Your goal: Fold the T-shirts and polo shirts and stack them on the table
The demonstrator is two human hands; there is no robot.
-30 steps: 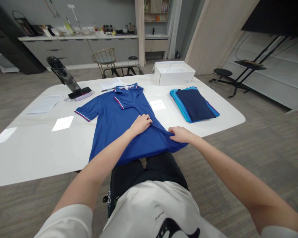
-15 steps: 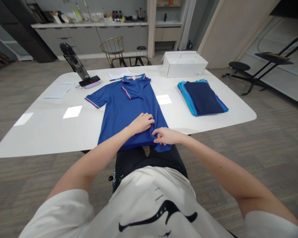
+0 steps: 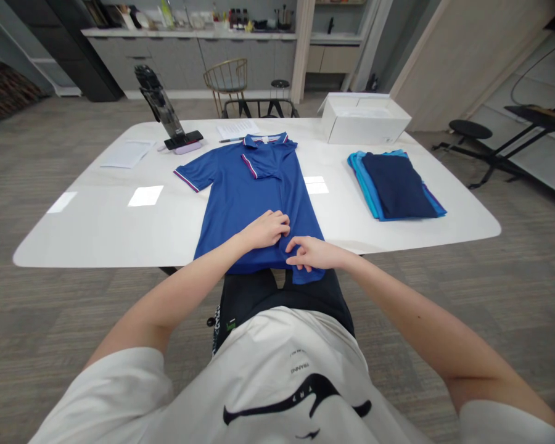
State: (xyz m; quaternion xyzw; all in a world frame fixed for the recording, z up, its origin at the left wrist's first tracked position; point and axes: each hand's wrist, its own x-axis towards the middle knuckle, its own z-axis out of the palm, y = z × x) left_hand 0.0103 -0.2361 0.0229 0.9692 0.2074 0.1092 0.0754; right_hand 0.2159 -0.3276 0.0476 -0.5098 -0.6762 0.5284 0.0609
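From your head camera, your forearms and hands cover much of the lower part of the blue polo shirt (image 3: 254,197), so you can't make out most of its hem, and the lower corner that hangs past the near table edge drops out of sight over your black shorts (image 3: 254,296). Your left hand (image 3: 264,229) lies on the cloth with its fingers curled, but the view doesn't show whether it is pinching fabric or only pressing down. Your right hand (image 3: 312,253) sits just beside it at the shirt's lower edge, its fingers bent over the cloth, and you can't tell whether they have hold of it. Compared with the frame a second ago, your right hand has moved in from the hem's far corner towards your left hand, and the lower body looks narrower. The shirt lies lengthwise in the middle of the white table (image 3: 87,234), collar away from you. One sleeve is spread out with its striped cuff showing, and the other is folded across the chest. A stack of folded shirts (image 3: 395,185) lies well to the right, below a white box (image 3: 363,123). A black stand-mounted device (image 3: 160,102) stands beyond the shirt, but it is hard to identify.
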